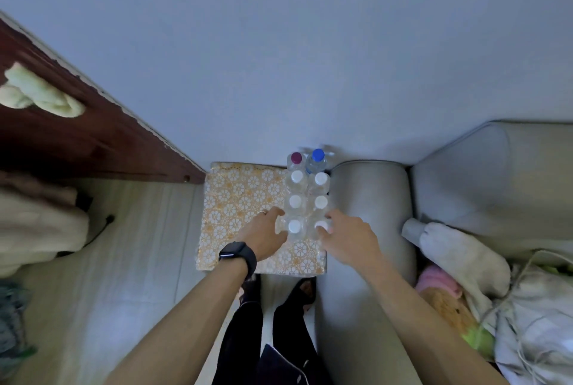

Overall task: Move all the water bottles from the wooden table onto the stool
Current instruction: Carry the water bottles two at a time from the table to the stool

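The left hand (pixel 263 234) curls its fingers round the near-left clear plastic water bottle with a white cap (pixel 294 226). The right hand (pixel 345 234) grips the near-right white-capped clear bottle (pixel 320 225). Both stand upright, fronting two rows of bottles on the right side of the square floral-patterned stool (pixel 235 198), beside a grey sofa arm (pixel 369 192).
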